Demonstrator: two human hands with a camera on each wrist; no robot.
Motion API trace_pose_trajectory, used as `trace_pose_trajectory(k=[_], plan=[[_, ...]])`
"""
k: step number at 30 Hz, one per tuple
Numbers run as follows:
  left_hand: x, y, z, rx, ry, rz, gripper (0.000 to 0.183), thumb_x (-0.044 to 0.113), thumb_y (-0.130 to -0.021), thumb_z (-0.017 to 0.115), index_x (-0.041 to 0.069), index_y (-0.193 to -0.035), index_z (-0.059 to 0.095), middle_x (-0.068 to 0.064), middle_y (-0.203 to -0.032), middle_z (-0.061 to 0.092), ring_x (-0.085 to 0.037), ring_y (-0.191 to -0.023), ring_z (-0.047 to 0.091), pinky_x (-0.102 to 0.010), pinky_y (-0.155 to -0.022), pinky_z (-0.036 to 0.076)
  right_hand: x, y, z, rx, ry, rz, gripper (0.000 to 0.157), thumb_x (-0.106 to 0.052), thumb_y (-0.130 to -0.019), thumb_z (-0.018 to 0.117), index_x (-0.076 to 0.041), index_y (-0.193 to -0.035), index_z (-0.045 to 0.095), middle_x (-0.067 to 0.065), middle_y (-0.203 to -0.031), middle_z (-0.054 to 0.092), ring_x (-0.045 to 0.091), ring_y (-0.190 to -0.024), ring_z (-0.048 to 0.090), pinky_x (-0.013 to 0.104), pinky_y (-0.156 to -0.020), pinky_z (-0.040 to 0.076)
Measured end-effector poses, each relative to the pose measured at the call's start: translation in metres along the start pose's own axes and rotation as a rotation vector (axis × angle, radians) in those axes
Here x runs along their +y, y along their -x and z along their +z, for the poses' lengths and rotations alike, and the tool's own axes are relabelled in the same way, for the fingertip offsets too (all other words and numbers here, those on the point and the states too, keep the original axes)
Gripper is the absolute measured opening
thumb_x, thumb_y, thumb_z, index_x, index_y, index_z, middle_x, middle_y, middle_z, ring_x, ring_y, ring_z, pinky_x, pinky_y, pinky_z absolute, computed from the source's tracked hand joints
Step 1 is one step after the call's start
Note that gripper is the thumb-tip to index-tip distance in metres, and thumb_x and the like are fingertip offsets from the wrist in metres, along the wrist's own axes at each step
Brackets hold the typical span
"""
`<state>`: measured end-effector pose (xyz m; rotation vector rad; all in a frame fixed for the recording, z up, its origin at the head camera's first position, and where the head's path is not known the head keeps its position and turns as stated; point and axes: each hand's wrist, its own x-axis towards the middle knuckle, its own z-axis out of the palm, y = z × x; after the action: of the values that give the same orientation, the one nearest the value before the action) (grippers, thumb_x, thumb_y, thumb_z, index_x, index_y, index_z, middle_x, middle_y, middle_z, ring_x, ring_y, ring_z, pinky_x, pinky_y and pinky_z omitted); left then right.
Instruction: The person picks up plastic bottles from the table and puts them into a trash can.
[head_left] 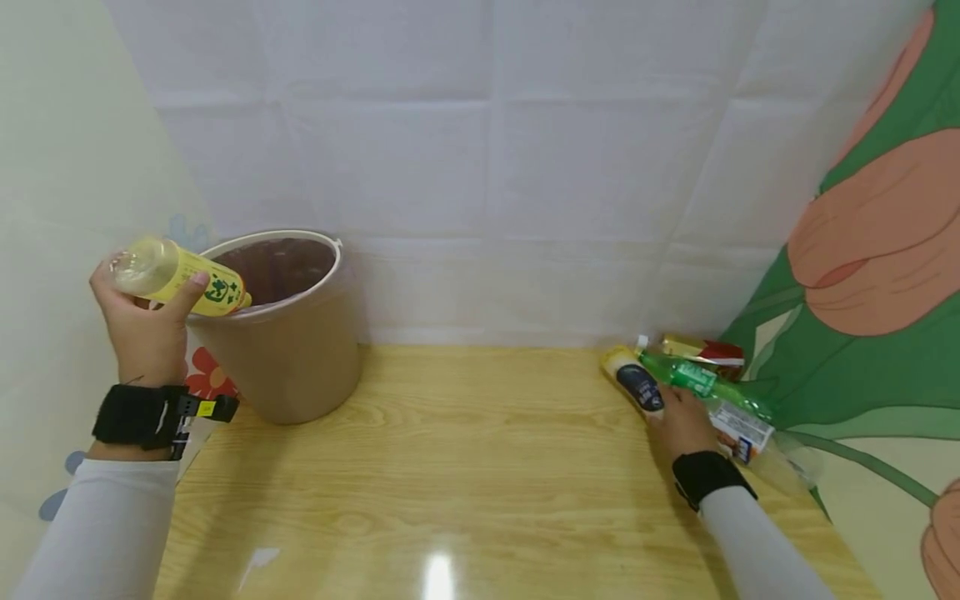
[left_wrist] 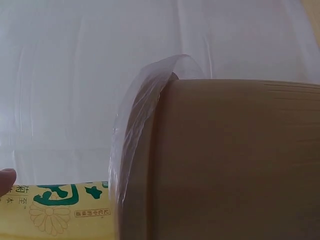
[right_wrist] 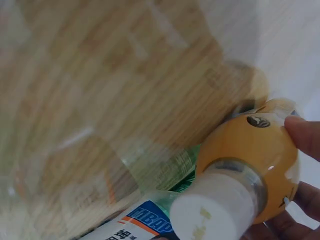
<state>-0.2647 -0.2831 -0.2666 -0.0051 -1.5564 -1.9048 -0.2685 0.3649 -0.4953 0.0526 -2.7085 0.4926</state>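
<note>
My left hand [head_left: 146,329] grips a clear bottle with a yellow label [head_left: 183,279], tilted with its yellow cap end over the rim of a brown bin [head_left: 300,358]. In the left wrist view, the yellow label [left_wrist: 55,215] shows beside the bin's rim. At the far right of the table, my right hand [head_left: 682,421] holds a bottle with a dark label [head_left: 639,387]. The right wrist view shows this bottle [right_wrist: 265,155] as orange with a white cap, the thumb on one side and fingers below. Part of the right hand's grip is hidden.
A green bottle [head_left: 693,377], a clear bottle with a white label [head_left: 738,429] and a gold-and-red container [head_left: 701,350] lie close beside the right hand. The bin has a thin plastic liner [left_wrist: 135,135]. A white sheet [head_left: 487,167] hangs behind the wooden table [head_left: 480,433].
</note>
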Motion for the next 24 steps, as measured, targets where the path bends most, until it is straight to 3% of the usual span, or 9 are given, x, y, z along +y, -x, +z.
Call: trace_pose_trajectory(k=[4, 8, 10, 13, 16, 18, 20, 24], plan=[[0.000, 0.003, 0.004, 0.007, -0.020, -0.016, 0.085, 0.008, -0.077, 0.078, 0.025, -0.139, 0.022, -0.001, -0.133, 0.037, -0.014, -0.125, 0.035, -0.020, -0.101, 0.032, -0.003, 0.003, 0.001, 0.013, -0.039, -0.003, 0.059, -0.004, -0.081, 0.070, 0.010, -0.130, 0.042, 0.038, -0.117, 0.042, 0.054, -0.105, 0.040, 0.065, -0.085, 0.036], [-0.004, 0.013, 0.011, 0.033, -0.089, -0.015, 0.085, 0.012, -0.077, 0.079, 0.026, -0.141, 0.024, -0.002, -0.133, 0.033, -0.014, -0.127, 0.031, -0.021, -0.105, 0.027, -0.016, 0.007, -0.001, 0.039, -0.085, -0.023, 0.060, -0.007, -0.084, 0.069, 0.005, -0.136, 0.040, 0.036, -0.122, 0.042, 0.053, -0.107, 0.040, 0.065, -0.086, 0.036], [-0.008, 0.023, 0.018, 0.032, -0.123, 0.024, 0.082, 0.013, -0.077, 0.079, 0.025, -0.140, 0.028, -0.003, -0.134, 0.034, -0.015, -0.127, 0.031, -0.022, -0.106, 0.025, -0.027, 0.008, -0.003, 0.056, -0.111, -0.041, 0.061, -0.008, -0.085, 0.069, 0.004, -0.137, 0.039, 0.034, -0.124, 0.042, 0.051, -0.108, 0.041, 0.064, -0.086, 0.036], [-0.018, 0.041, 0.031, -0.024, -0.110, 0.114, 0.076, 0.010, -0.078, 0.077, 0.021, -0.139, 0.032, -0.007, -0.134, 0.036, -0.019, -0.126, 0.033, -0.026, -0.107, 0.025, -0.051, 0.012, -0.007, 0.083, -0.167, -0.072, 0.062, -0.009, -0.085, 0.070, 0.003, -0.137, 0.040, 0.030, -0.126, 0.043, 0.047, -0.110, 0.042, 0.062, -0.087, 0.038], [-0.033, 0.066, 0.051, -0.150, 0.000, 0.163, 0.074, 0.001, -0.078, 0.074, 0.016, -0.138, 0.033, -0.013, -0.133, 0.038, -0.026, -0.124, 0.036, -0.033, -0.106, 0.030, -0.081, 0.019, -0.011, 0.114, -0.250, -0.119, 0.063, -0.007, -0.083, 0.072, 0.000, -0.138, 0.041, 0.024, -0.127, 0.044, 0.041, -0.111, 0.045, 0.058, -0.087, 0.041], [-0.048, 0.086, 0.066, -0.267, 0.096, 0.137, 0.074, -0.008, -0.079, 0.070, 0.012, -0.139, 0.032, -0.018, -0.132, 0.038, -0.031, -0.123, 0.037, -0.037, -0.104, 0.034, -0.102, 0.025, -0.014, 0.138, -0.301, -0.155, 0.064, -0.005, -0.081, 0.074, -0.003, -0.137, 0.043, 0.021, -0.127, 0.045, 0.037, -0.110, 0.047, 0.055, -0.086, 0.043], [-0.065, 0.109, 0.082, -0.381, 0.145, 0.064, 0.073, -0.011, -0.080, 0.066, 0.010, -0.140, 0.029, -0.018, -0.133, 0.038, -0.032, -0.123, 0.037, -0.037, -0.102, 0.037, -0.122, 0.031, -0.016, 0.150, -0.342, -0.199, 0.067, -0.004, -0.080, 0.075, -0.006, -0.138, 0.043, 0.016, -0.128, 0.046, 0.032, -0.110, 0.048, 0.052, -0.085, 0.045], [-0.099, 0.158, 0.113, -0.566, 0.117, -0.125, 0.072, 0.000, -0.084, 0.068, 0.014, -0.142, 0.025, -0.013, -0.134, 0.039, -0.027, -0.122, 0.040, -0.035, -0.099, 0.040, -0.157, 0.047, -0.019, 0.141, -0.394, -0.283, 0.070, -0.005, -0.080, 0.075, -0.010, -0.140, 0.041, 0.010, -0.132, 0.044, 0.025, -0.112, 0.048, 0.045, -0.085, 0.048]])
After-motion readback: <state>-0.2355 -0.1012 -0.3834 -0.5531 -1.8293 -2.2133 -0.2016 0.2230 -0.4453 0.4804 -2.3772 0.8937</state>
